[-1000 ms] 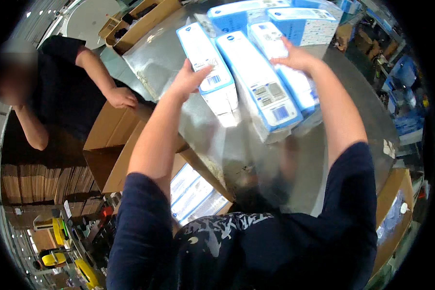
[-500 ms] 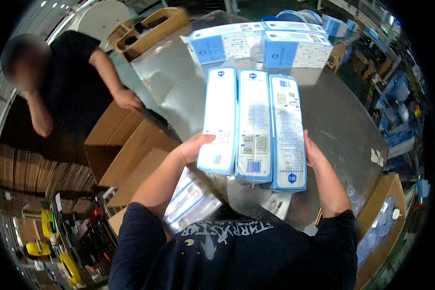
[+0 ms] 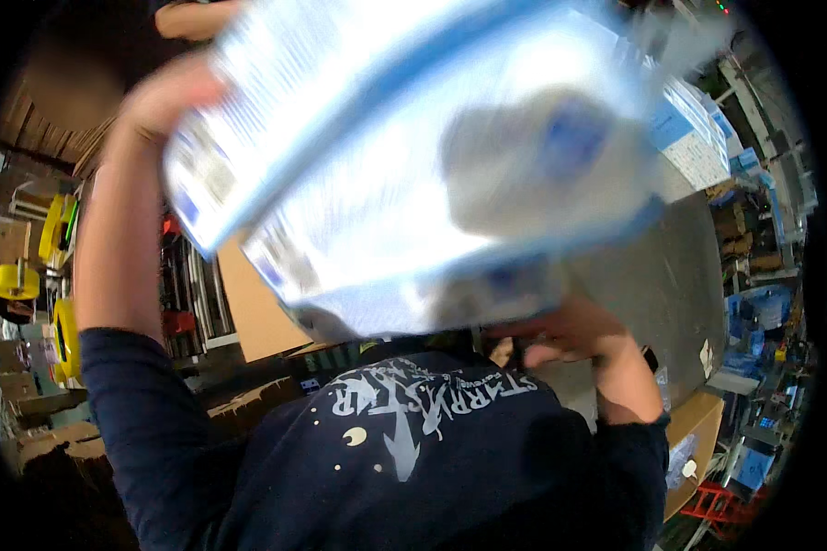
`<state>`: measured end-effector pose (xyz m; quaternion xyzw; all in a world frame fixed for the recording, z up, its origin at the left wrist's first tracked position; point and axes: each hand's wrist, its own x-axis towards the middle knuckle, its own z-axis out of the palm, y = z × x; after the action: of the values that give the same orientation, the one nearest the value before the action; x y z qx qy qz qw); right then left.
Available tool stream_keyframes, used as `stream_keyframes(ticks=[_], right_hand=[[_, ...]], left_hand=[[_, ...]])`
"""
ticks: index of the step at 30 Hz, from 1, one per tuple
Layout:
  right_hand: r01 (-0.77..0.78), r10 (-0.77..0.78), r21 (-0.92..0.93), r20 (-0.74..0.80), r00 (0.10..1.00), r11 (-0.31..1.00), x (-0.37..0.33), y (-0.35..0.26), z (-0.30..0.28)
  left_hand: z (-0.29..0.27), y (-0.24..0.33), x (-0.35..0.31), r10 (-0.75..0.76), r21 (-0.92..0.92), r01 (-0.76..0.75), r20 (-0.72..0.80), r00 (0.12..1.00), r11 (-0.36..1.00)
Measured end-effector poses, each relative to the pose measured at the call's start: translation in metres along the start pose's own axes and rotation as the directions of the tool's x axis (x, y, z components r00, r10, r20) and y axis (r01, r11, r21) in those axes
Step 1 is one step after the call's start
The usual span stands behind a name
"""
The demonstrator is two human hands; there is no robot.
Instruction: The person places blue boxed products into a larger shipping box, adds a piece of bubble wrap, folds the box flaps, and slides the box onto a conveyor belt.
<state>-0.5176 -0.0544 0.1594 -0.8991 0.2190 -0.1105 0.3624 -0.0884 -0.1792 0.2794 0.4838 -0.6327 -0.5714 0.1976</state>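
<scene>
Close in front of me, a row of blue-and-white cardboard boxes [image 3: 340, 230] is raised and tilted, smeared by motion. At least two box faces show side by side, and the boxes hide much of the view behind them. My left hand [image 3: 170, 92] presses against their left end, its fingertips blurred at the edge. Low on the other side, my right hand [image 3: 570, 326] supports them from beneath, with its fingers partly in shadow. The boxes are clamped between both hands.
The grey table [image 3: 657, 275] lies to the right, with more blue-and-white boxes [image 3: 694, 138] at its far side. An open carton [image 3: 694, 441] stands at lower right. A brown carton flap [image 3: 257, 308] juts below the held boxes. Another person's arm [image 3: 193, 20] shows at upper left.
I have lifted the boxes off the table area and swung them up and left, tilting them. My right hand has moved under them, and my view has turned left.
</scene>
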Motion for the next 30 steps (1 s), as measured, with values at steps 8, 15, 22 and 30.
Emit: stream_keyframes(ticks=[8, 15, 22, 30], right_hand=[[-0.673, 0.857, 0.554, -0.170, 0.486, 0.491, 0.021, 0.078, 0.059], [-0.532, 0.762, 0.776, 0.104, 0.639, 0.339, 0.043, 0.086, 0.126], [-0.770, 0.783, -0.141, 0.138, 0.607, 0.622, 0.178, 0.027, 0.147], [-0.813, 0.905, 0.435, -0.013, 0.424, 0.388, 0.148, 0.114, 0.132]], left_hand=[[0.163, -0.262, 0.015, 0.336, 0.881, 0.127, -0.303, 0.892, 0.456], [0.089, -0.321, -0.111, -0.343, 0.102, 0.550, -0.685, 0.643, 0.829], [0.050, -0.291, -0.185, -0.282, 0.034, 0.401, -0.656, 0.700, 0.915], [0.097, -0.267, -0.152, -0.410, 0.731, 0.289, -0.014, 0.912, 0.618]])
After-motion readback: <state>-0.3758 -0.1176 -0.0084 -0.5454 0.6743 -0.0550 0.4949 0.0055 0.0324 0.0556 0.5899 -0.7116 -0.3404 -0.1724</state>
